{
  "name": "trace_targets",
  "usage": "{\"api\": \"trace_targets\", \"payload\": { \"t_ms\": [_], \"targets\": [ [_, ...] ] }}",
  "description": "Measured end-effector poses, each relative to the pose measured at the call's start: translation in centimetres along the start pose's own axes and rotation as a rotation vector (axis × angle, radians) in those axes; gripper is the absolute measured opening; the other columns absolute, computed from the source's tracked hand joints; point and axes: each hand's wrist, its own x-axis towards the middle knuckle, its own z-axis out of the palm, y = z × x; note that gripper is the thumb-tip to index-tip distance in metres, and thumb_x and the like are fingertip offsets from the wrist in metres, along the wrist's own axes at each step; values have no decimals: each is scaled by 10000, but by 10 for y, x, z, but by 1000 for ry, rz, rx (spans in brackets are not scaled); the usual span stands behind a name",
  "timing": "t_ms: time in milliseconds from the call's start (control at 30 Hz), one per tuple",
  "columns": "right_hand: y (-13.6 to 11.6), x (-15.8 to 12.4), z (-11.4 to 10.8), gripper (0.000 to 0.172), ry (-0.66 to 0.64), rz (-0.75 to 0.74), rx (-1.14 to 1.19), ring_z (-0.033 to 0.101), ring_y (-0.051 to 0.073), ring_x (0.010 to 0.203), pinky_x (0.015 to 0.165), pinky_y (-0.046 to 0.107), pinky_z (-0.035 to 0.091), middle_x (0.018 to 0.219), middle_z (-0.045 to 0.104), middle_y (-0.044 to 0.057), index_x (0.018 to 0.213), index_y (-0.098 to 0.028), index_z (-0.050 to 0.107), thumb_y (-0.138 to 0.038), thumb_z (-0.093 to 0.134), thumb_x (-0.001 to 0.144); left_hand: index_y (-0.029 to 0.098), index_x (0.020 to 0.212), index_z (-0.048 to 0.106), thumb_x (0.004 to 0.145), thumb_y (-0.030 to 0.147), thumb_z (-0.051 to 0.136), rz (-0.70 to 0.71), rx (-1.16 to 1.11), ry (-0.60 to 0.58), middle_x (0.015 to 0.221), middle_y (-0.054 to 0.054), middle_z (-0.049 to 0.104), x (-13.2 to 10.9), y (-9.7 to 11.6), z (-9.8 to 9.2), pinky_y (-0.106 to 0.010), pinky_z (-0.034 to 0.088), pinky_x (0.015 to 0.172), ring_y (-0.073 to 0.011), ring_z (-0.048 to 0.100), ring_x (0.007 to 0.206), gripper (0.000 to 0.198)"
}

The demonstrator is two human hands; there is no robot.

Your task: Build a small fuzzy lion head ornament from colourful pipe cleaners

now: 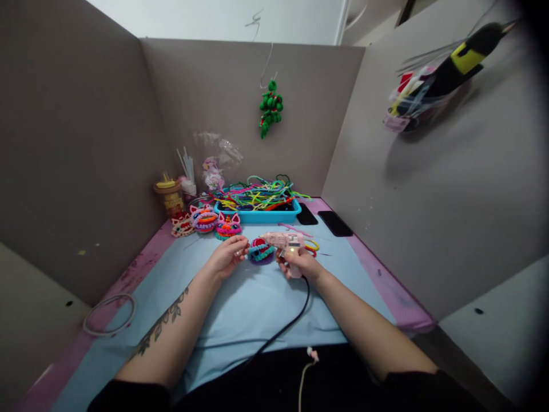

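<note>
At the middle of the surface (240, 309), both hands are close together with a little gap between them. The left hand (227, 257) pinches the left edge of a fuzzy round piece (261, 252) with its fingertips. The right hand (301, 263) is wrapped tight around the handle of a pink glue gun (281, 239). The gun's tip points left, just above the fuzzy piece, and a small light glows on the gun's side. The hand hides most of the handle.

The fuzzy round piece rests low on the blue mat between the two hands. It has a blue outer ring, then pink and red inside. I cannot tell if the tip touches it.

A black cord (291, 320) runs from the gun down across the mat toward the person. A thin white cord (306, 366) lies near the bottom edge. Yellow and red loops (313, 247) peek out just behind the right hand.

Farther back sit two bright cat faces (227, 226) and a smaller one (182, 226). Behind them is a blue tray (261, 217) full of colored fuzzy sticks (257, 195). Two dark phones (335, 224) lie flat to the right of the tray. A small jar (169, 195) and a clear bag (217, 163) stand in the back left corner. A white ring (109, 315) lies far left. A green fuzzy thing (270, 109) hangs on the grey back wall.
</note>
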Motion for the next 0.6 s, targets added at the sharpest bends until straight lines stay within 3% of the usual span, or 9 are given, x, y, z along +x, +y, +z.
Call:
{"api": "trace_targets", "payload": {
  "t_ms": [200,400,533,600],
  "targets": [
    [-2,1,-2,385,27,-6,6,533,106,477,374,223,468,672,593,21,810,-146,584,-444,729,615,127,767,630,640,231,720,-43,184,29,661,-5,595,5,-5,-7,-133,401,474,-57,532,551,187],
    [-2,2,2,329,103,32,-60,518,99,462,386,225,457,627,577,3,769,-158,594,-436,709,635,158,701,646,640,360,672,230,677,105,612,-7,588,5,-11,-5,-211,381,510,-128,513,579,213],
    [-1,8,1,310,307,-19,-86,526,95,495,434,217,457,699,608,8,775,-169,606,-414,714,617,185,625,660,610,303,673,472,941,115,716,-44,629,6,-13,-5,-265,423,679,-188,545,740,120],
    [1,11,0,338,410,-49,-16,579,123,614,510,226,496,807,628,21,827,-182,610,-411,724,607,184,615,641,614,285,663,424,962,135,683,-37,617,7,-14,-7,-271,428,676,-188,554,725,104]
  ]
}}
